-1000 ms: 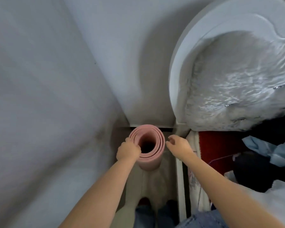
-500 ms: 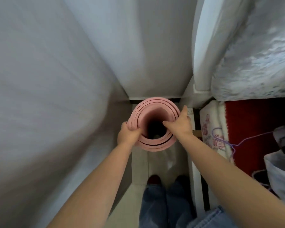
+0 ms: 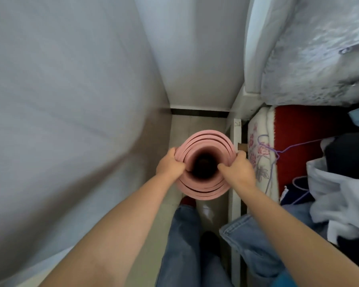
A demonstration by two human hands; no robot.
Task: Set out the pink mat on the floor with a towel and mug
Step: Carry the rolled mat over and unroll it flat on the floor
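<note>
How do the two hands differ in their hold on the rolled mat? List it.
The left hand grips the left edge of the pink mat; the right hand grips the right edge. The left hand sits nearer the wall; the right hand sits nearer the bed. Both curl over the rim of the upright roll.

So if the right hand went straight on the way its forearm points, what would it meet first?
The right hand already grips the rolled pink mat. Beyond the mat's rim lies bare floor, then probably the wall; depth is unclear.
</note>
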